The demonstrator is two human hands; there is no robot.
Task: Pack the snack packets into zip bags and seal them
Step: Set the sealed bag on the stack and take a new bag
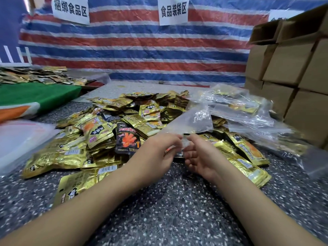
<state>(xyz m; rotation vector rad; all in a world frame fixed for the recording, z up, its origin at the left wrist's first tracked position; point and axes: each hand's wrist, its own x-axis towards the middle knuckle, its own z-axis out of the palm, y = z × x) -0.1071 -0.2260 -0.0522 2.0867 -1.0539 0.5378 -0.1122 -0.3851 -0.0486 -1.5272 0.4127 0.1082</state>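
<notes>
Both hands are up over the speckled grey stone surface, and they meet at the mouth of a clear, empty plastic zip bag: the left hand pinches the bag's near edge with curled fingers, and the right hand pinches the same edge just beside it, palm turned up and inward. The bag rises away from the fingers, tilted up and to the right, see-through enough that the packets behind it show. Right behind the hands spreads a big loose heap of shiny gold foil snack packets, with one black packet printed with an orange-red picture lying on top, just left of the left hand. More gold packets fan out to the right, touching the heap. On the far right, clear bags already holding gold packets lie piled next to stacked brown cardboard boxes. At the left edge sits a pile of flat translucent bags. A red, white and blue striped tarpaulin hangs behind, with white paper signs stuck on it.
</notes>
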